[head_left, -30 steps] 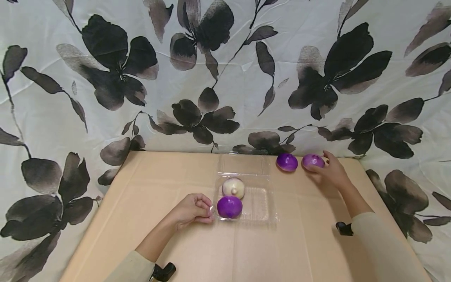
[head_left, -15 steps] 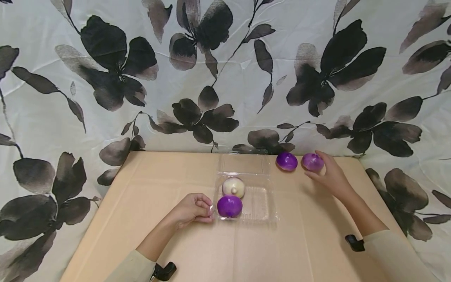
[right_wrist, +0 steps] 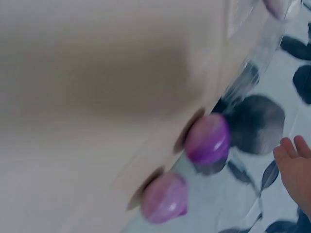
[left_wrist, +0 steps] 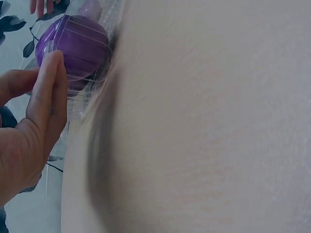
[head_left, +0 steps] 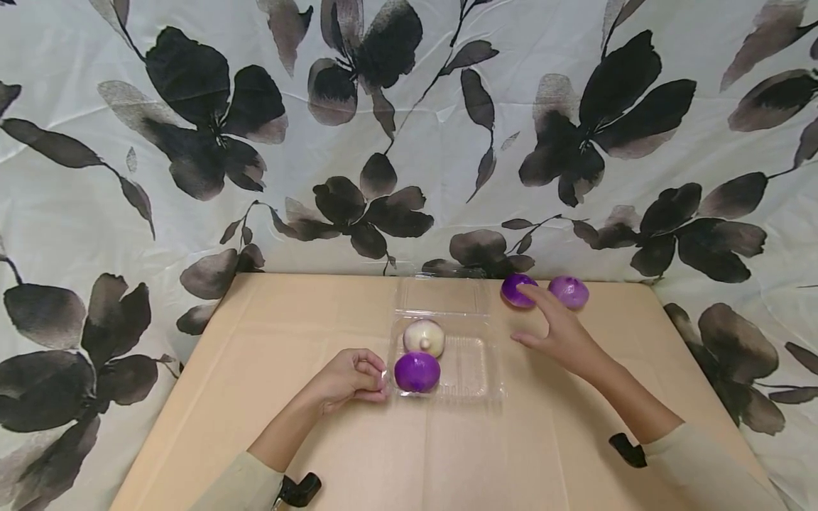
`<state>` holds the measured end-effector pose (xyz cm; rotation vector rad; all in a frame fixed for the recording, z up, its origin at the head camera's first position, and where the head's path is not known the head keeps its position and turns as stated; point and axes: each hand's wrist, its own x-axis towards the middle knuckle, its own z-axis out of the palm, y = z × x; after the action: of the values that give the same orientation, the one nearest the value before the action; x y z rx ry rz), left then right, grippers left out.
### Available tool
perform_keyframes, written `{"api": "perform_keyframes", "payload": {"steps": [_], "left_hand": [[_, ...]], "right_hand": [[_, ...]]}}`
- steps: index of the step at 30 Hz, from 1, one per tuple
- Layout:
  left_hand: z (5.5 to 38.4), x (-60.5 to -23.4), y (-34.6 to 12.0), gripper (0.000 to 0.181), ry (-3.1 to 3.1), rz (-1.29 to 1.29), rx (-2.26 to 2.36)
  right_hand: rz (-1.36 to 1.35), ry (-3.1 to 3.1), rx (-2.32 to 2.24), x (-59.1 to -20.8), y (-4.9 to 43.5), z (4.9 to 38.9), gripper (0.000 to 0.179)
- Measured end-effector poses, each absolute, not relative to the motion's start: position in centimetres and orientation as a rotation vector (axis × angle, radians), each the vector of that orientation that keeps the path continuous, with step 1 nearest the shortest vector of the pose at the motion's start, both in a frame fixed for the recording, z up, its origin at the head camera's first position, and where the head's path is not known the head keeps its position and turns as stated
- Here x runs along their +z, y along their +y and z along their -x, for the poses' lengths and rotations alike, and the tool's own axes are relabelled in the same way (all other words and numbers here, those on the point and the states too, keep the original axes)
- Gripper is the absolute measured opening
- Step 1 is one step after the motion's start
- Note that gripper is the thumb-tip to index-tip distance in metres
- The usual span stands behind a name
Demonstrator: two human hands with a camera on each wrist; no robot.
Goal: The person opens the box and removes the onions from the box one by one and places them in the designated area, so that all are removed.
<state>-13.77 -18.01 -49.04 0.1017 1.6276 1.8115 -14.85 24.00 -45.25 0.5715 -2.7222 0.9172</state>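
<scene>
My left hand (head_left: 348,380) pinches the left rim of an open clear plastic container (head_left: 476,369), thumb against fingers, as the left wrist view also shows. Inside that container, along its left side, sit a pale onion (head_left: 424,338) and, in front of it, a purple onion (head_left: 417,372). Two more onions rest at the table's back edge: a dark purple onion (head_left: 515,291) and, to its right, a lighter purple onion (head_left: 569,292). My right hand (head_left: 565,341) is spread just in front of these two, holding nothing; its fingertips overlap the dark one in the head view.
The container's clear lid (head_left: 441,294) lies folded back toward the far edge of the tan table (head_left: 287,312). Behind the table hangs a white cloth (head_left: 447,163) with dark flowers. The container's right half holds no onion.
My right hand has come away from the lighter onion and moved left to the dark purple one. Both onions stay on the table; my left hand keeps its place.
</scene>
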Motion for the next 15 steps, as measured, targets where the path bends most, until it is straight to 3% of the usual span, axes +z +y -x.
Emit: {"api": "perform_keyframes", "payload": {"steps": [15], "left_hand": [[13.8, -48.9, -18.0, 0.025, 1.633, -0.101, 1.808]], "right_hand": [[-1.058, -2.85, 0.813, -45.0, 16.8, 14.3, 0.085]]}}
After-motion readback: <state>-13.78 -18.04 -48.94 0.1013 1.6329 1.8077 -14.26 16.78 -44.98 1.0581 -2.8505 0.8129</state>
